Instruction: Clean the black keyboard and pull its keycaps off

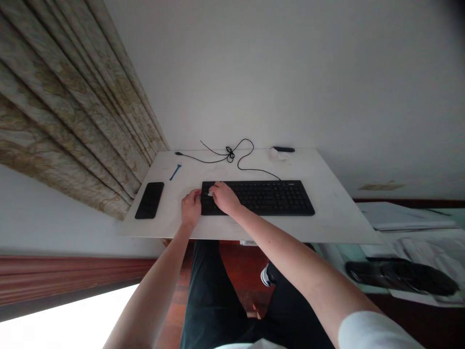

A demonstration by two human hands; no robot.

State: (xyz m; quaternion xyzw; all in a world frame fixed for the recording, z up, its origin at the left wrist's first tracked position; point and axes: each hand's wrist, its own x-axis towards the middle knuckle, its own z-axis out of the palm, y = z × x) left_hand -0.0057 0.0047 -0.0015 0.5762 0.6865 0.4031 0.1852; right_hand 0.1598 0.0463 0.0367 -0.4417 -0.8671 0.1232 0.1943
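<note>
Several folds of a patterned curtain [72, 87] hang at the left, beside a white table [341, 223] set against a wall. Near the table's left edge lies a dark phone [149, 200], screen up; farther off, to its right, is a small blue T-shaped tool [175, 172].

Next comes the person's left hand [191, 207], at the left end of a black keyboard [269, 198]. Its fingers are bent and close together against that end; I cannot tell how firmly they grip. The keyboard lies flat across the middle of the table. Over its leftmost keys, the right hand [224, 196] has its fingers bunched, pinching 1 small white scrap [210, 194], perhaps tissue.

Beyond the keyboard, a thin black cable [230, 154] is gathered in a knot. Farther right, at the far edge, a slim black object [284, 149] lies by crumpled white material [278, 156]. Beyond the table's right side are papers [407, 215].

The keyboard looks light and stiff, likely to slide if pushed; its 2 short ends seem the best holds, clear of the keys. The scrap looks soft, almost weightless and easily torn, best pinched close to its working edge.
</note>
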